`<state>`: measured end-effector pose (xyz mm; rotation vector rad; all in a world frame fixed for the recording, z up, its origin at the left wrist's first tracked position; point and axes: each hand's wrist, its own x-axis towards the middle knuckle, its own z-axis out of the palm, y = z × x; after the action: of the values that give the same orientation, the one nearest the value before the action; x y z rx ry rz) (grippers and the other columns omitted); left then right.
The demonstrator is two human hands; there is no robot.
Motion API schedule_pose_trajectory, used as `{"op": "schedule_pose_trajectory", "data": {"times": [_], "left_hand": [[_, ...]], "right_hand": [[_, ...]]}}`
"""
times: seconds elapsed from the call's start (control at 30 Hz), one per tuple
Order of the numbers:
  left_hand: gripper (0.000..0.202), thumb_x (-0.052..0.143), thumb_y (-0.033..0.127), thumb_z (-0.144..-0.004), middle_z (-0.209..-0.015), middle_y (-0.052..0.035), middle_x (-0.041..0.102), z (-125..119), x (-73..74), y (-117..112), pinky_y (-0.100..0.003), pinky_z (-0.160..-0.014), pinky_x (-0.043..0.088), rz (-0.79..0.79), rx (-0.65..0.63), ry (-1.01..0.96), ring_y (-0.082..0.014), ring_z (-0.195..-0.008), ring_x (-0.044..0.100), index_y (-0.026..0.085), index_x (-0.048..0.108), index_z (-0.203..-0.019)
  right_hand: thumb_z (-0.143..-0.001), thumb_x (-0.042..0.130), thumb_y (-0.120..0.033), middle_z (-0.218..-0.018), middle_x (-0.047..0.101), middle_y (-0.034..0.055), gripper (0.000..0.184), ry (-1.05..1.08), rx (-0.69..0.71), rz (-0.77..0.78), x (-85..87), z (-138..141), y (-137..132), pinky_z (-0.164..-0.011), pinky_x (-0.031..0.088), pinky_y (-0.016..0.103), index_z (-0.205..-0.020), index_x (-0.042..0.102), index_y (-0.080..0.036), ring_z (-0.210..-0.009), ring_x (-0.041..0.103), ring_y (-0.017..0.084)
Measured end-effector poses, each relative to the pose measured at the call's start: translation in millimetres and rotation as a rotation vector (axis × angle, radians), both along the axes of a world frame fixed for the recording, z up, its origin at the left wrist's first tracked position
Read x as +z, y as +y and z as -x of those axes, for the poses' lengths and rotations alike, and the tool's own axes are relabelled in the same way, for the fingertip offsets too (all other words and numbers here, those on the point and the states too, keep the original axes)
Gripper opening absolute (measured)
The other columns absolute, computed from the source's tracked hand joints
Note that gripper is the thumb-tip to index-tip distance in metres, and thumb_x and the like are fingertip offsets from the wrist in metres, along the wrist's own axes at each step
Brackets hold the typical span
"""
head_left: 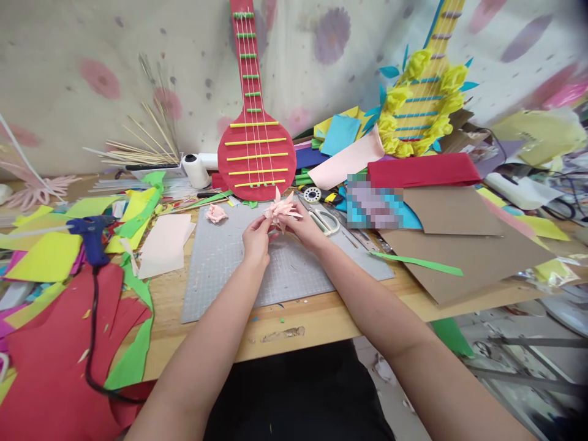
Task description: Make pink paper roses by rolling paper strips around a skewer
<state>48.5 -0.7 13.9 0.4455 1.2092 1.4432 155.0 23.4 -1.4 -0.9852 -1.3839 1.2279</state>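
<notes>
Over the grey cutting mat I hold a pale pink paper flower with pointed petals. My left hand is closed on its lower left side, and my right hand grips it from the right. The fingertips are partly hidden behind the petals. A second, smaller pink paper flower lies at the mat's upper left. White-handled scissors rest just right of my right hand. Behind the flower, a red paper-covered lute shape with yellow bars and white strings leans on the wall.
A blue glue gun with a black cord lies left, among green strips and red sheets. Pale pink paper sits beside the mat. Brown cardboard covers the right side. A yellow lute shape with paper flowers stands behind.
</notes>
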Motion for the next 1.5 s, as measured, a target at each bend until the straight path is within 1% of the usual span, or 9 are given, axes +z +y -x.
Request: {"op": "schedule_pose_trajectory", "data": {"times": [0.13, 0.3, 0.47, 0.83, 0.97, 1.1, 1.2, 1.3, 1.5], "left_hand": [[0.012, 0.067, 0.019, -0.064, -0.068, 0.0011, 0.059, -0.8, -0.7, -0.4, -0.021, -0.051, 0.046, 0.001, 0.008, 0.023, -0.0069, -0.054, 0.052, 0.015, 0.063, -0.074], [0.014, 0.070, 0.019, -0.061, -0.072, 0.0003, 0.060, -3.9, -2.4, -1.8, -0.022, -0.053, 0.046, -0.025, 0.006, 0.011, -0.0075, -0.058, 0.053, 0.015, 0.063, -0.073], [0.014, 0.070, 0.017, -0.061, -0.073, -0.0005, 0.061, -4.2, -3.2, -1.3, -0.022, -0.054, 0.045, -0.005, 0.002, 0.009, -0.0086, -0.060, 0.054, 0.015, 0.063, -0.072], [0.014, 0.071, 0.016, -0.060, -0.076, -0.0010, 0.062, -3.1, -3.7, 0.8, -0.022, -0.055, 0.044, -0.008, 0.027, -0.005, -0.0086, -0.062, 0.054, 0.015, 0.063, -0.072], [0.014, 0.072, 0.014, -0.060, -0.069, 0.0009, 0.060, -0.6, -4.2, 3.4, -0.018, -0.047, 0.039, -0.004, 0.086, 0.003, -0.0051, -0.052, 0.048, 0.014, 0.062, -0.070], [0.012, 0.070, 0.014, -0.062, -0.068, 0.0015, 0.060, 3.2, -3.5, 5.7, -0.016, -0.042, 0.033, -0.008, 0.130, -0.019, -0.0037, -0.049, 0.047, 0.014, 0.061, -0.070], [0.011, 0.069, 0.013, -0.064, -0.066, 0.0027, 0.058, 5.5, -2.4, 6.7, -0.015, -0.040, 0.032, 0.003, 0.158, -0.048, -0.0024, -0.047, 0.044, 0.014, 0.060, -0.070], [0.011, 0.069, 0.012, -0.064, -0.063, 0.0044, 0.055, 7.0, -0.6, 6.6, -0.015, -0.040, 0.033, 0.010, 0.176, -0.070, -0.0015, -0.044, 0.040, 0.015, 0.060, -0.070], [0.012, 0.069, 0.016, -0.065, -0.059, 0.0054, 0.052, 7.4, -0.1, 5.9, -0.014, -0.040, 0.035, 0.016, 0.175, -0.070, -0.0010, -0.042, 0.039, 0.015, 0.058, -0.067]], "right_hand": [[-0.060, 0.069, -0.036, -0.097, 0.060, 0.0042, 0.045, 0.104, -0.055, 0.058, 0.7, 1.4, 0.5, -0.081, 0.048, 0.035, -0.094, 0.043, -0.021, -0.089, 0.059, 0.016], [-0.051, 0.072, -0.026, -0.094, 0.060, 0.0025, 0.053, 0.123, -0.045, 0.025, -2.9, 2.5, 4.6, -0.083, 0.047, 0.034, -0.093, 0.041, -0.021, -0.085, 0.060, 0.015], [-0.054, 0.068, -0.027, -0.093, 0.059, 0.0033, 0.049, 0.047, -0.125, 0.006, -3.8, 2.9, 6.1, -0.083, 0.046, 0.035, -0.093, 0.039, -0.021, -0.085, 0.059, 0.017], [-0.057, 0.066, -0.028, -0.096, 0.058, 0.0038, 0.047, -0.090, -0.143, -0.058, 3.0, 1.5, 1.2, -0.083, 0.045, 0.032, -0.096, 0.040, -0.019, -0.088, 0.057, 0.015], [-0.058, 0.067, -0.027, -0.094, 0.058, 0.0020, 0.053, -0.038, -0.039, 0.060, 6.9, 0.4, -2.6, -0.069, 0.049, 0.028, -0.101, 0.036, -0.020, -0.075, 0.059, 0.012], [-0.063, 0.068, -0.028, -0.086, 0.057, 0.0002, 0.057, -0.147, 0.062, 0.279, 14.1, -3.8, -7.8, -0.050, 0.047, 0.022, -0.106, 0.032, -0.021, -0.061, 0.057, 0.010], [-0.067, 0.068, -0.032, -0.071, 0.055, -0.0012, 0.048, -0.315, 0.057, 0.348, 19.5, -8.2, -9.0, -0.040, 0.038, 0.018, -0.099, 0.035, -0.019, -0.053, 0.054, 0.010], [-0.072, 0.063, -0.039, -0.056, 0.050, -0.0033, 0.031, -0.464, 0.092, 0.317, 23.6, -11.8, -8.5, -0.037, 0.030, 0.018, -0.078, 0.040, -0.018, -0.043, 0.044, 0.006], [-0.079, 0.054, -0.043, -0.049, 0.046, -0.0033, 0.036, -0.568, 0.117, 0.235, 27.8, -13.3, -9.6, -0.040, 0.023, 0.020, -0.057, 0.042, -0.017, -0.039, 0.032, 0.004]]}}
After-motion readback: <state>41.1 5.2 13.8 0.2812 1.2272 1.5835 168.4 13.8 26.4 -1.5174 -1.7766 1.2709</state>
